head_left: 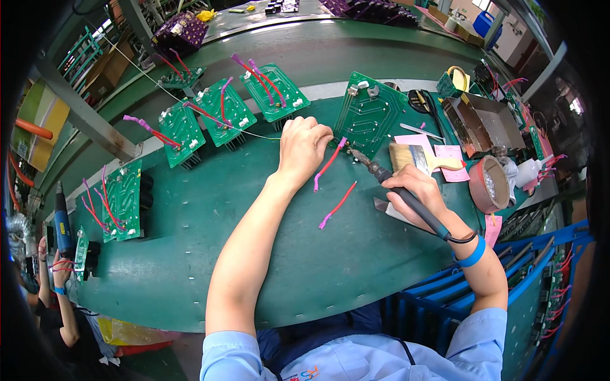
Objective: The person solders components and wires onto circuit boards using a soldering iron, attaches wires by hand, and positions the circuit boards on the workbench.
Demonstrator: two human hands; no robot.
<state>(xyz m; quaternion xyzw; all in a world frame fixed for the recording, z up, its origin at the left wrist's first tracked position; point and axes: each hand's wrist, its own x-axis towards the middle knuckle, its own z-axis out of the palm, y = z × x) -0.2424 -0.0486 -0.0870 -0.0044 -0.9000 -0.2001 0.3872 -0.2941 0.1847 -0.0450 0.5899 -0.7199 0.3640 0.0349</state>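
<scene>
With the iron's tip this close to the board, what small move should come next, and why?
Probably bring the iron tip the last bit onto the board edge where the left hand pinches the wire. The right hand holds the tip just short of that spot, and a thin solder strand leads in there.

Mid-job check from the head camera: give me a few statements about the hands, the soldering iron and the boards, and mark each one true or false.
1. The right hand holds a soldering iron. True.
2. The left hand lies flat and open on the green table. False: it is closed, pinching a red wire beside a green circuit board.
3. A loose red wire lies on the table between the arms. True.
4. A paintbrush is in the left hand. False: it lies by the right hand.
5. Only one board is on the table. False: several more boards lie further left.
</scene>
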